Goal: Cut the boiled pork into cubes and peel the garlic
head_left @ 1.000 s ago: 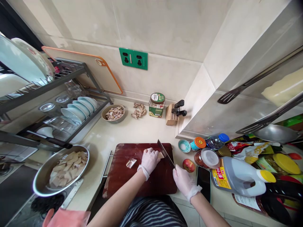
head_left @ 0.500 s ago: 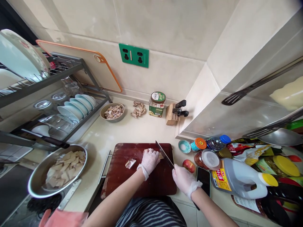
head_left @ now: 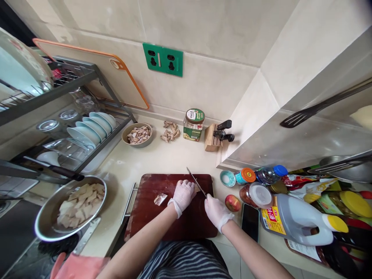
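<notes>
The right hand (head_left: pixel 216 211) is clamping a knife (head_left: pixel 196 181) over the middle of the board (head_left: pixel 162 226). The left hand (head_left: pixel 183 193) is gripping meat (head_left: pixel 198 188) there, fingers curled, a slice (head_left: pixel 160 198) lying further left.

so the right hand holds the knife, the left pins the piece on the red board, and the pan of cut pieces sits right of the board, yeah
Not quite: the head view shows the pan sitting left of the red board. The rest holds: the right hand holds the knife and the left hand pins the piece on the board.
</notes>
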The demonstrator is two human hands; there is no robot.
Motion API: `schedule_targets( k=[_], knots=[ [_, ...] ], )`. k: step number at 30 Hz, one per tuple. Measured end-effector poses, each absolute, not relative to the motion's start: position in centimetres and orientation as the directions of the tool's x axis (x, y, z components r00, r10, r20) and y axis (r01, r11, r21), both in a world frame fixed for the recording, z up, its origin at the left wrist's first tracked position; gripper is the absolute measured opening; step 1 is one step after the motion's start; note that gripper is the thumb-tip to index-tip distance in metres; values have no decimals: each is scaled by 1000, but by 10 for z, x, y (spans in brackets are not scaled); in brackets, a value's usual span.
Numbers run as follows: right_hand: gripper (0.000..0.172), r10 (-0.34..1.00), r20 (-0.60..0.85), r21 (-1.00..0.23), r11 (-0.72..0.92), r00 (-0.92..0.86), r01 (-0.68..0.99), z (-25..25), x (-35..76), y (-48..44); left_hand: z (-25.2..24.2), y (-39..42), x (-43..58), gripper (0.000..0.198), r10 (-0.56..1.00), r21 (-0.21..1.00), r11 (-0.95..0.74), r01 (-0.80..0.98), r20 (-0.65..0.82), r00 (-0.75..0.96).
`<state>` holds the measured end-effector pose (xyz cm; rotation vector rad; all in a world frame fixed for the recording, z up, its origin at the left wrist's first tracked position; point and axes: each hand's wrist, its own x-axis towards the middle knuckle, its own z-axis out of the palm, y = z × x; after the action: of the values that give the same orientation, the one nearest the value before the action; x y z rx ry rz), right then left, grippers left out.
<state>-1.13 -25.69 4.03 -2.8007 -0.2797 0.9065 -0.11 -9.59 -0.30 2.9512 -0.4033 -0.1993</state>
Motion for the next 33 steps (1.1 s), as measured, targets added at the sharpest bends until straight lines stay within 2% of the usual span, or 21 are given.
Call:
schedule_targets(
  k=[8,15,20,33],
  knots=[
    [27,185,-545,-250,-967,818,52,27,-23,-255,-2,-96,-3,24,-278,146,-954,-262,-96,956],
    [27,215,-474,-281,-956,854,84,37,-19,-261,0,-96,-1,27,-285,103,-956,-273,-123,951],
    [28,213,-434,-232,-965,875,121,54,-34,-273,3,-96,-1,29,-254,80,-966,-244,-166,953],
    [27,225,-489,-152,-973,843,172,60,-34,-276,4,-97,-3,27,-267,74,-963,-259,-155,951]
  ],
)
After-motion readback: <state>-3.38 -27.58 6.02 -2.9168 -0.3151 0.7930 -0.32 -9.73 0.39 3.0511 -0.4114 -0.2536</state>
